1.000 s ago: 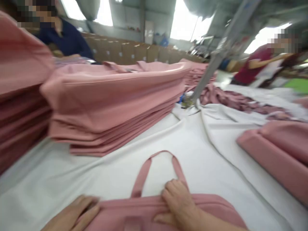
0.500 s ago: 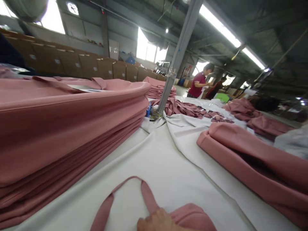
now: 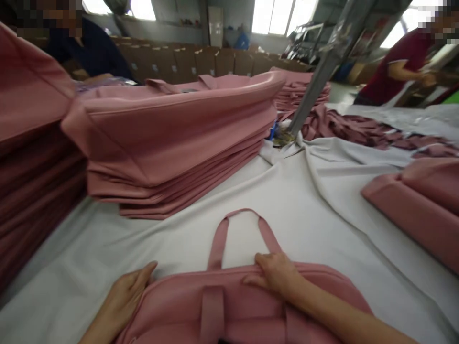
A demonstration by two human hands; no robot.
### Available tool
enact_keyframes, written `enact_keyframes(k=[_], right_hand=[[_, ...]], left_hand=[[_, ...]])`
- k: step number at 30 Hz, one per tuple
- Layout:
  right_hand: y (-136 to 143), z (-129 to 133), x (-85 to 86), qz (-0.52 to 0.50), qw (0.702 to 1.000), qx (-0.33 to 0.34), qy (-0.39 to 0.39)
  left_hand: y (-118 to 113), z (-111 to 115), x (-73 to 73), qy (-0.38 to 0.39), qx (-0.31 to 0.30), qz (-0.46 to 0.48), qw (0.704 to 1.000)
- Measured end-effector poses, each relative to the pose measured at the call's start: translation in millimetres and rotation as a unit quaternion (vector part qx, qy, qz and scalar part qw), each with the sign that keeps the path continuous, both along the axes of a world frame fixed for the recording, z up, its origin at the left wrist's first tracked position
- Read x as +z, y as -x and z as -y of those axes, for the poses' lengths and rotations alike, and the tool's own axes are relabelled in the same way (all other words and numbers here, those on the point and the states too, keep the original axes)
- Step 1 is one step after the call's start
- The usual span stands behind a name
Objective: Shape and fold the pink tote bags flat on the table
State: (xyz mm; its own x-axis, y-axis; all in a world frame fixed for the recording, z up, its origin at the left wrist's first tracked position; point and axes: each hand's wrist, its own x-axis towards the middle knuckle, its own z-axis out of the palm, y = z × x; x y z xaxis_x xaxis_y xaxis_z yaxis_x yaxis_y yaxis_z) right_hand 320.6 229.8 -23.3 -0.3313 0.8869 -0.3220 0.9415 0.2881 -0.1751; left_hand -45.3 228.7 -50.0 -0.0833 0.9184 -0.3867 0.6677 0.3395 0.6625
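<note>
A pink bag [image 3: 247,306] lies at the bottom of the view, with a strap handle [image 3: 217,246] looped out from its far edge onto the white cloth. My right hand [image 3: 278,277] grips that far edge beside the handle's right end, thumb on the near side and fingers curled over. Along the bag's left edge rests my left hand [image 3: 129,294], its fingers stretched out against the side. The lower part of the bag is cut off by the frame.
A stack of pink bags [image 3: 179,134] stands beyond the bag, with another pink stack [image 3: 36,157] at far left. A folded pink piece [image 3: 423,196] lies at right. Loose pink straps [image 3: 344,126] lie behind the grey post [image 3: 317,81]. Two people are beyond the table.
My view has turned left and down. The bag is now spread out in front of me, my left hand has come into view, and my right hand sits farther up on the bag's edge.
</note>
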Motion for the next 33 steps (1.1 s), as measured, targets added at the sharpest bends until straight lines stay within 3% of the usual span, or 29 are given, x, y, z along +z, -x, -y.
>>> enact_keyframes(k=[4,10,12,15,18,20,22,25,27,29,33], right_hand=[[-5,-1,-8.4,-0.018,0.999,0.027,-0.005],[-7,2,-5.7,-0.036,0.998,0.016,-0.043],[-7,3,-4.8,-0.053,0.997,0.001,-0.052],[-6,4,-5.9,-0.067,0.996,-0.016,-0.06],[-5,4,-6.8,-0.069,0.996,-0.017,-0.059],[-5,5,-4.6,-0.079,0.995,-0.017,-0.054],[-6,6,1.4,-0.104,0.994,-0.018,-0.039],[-10,3,15.9,-0.149,0.989,-0.005,0.016],[-17,-7,25.0,-0.183,0.982,0.007,0.039],[-26,-26,30.7,-0.222,0.975,0.009,-0.007],[-36,-69,36.0,-0.183,0.97,0.055,-0.15]], left_hand=[[0,7,9.4,0.03,0.047,0.003,0.998],[-7,3,9.2,-0.004,0.035,-0.025,0.999],[-6,6,17.4,-0.036,0.026,-0.068,0.997],[-16,9,44.1,-0.151,0.003,-0.114,0.982],[-51,3,76.3,-0.228,-0.102,-0.066,0.966],[-83,-7,89.0,-0.192,-0.223,-0.008,0.956],[-115,-21,90.0,-0.107,-0.337,0.035,0.935],[-150,-37,77.3,0.003,-0.457,0.022,0.889],[-162,-38,71.4,0.043,-0.488,-0.022,0.872],[-168,-30,76.5,0.033,-0.483,-0.062,0.873],[-171,4,121.3,-0.048,-0.453,-0.093,0.885]])
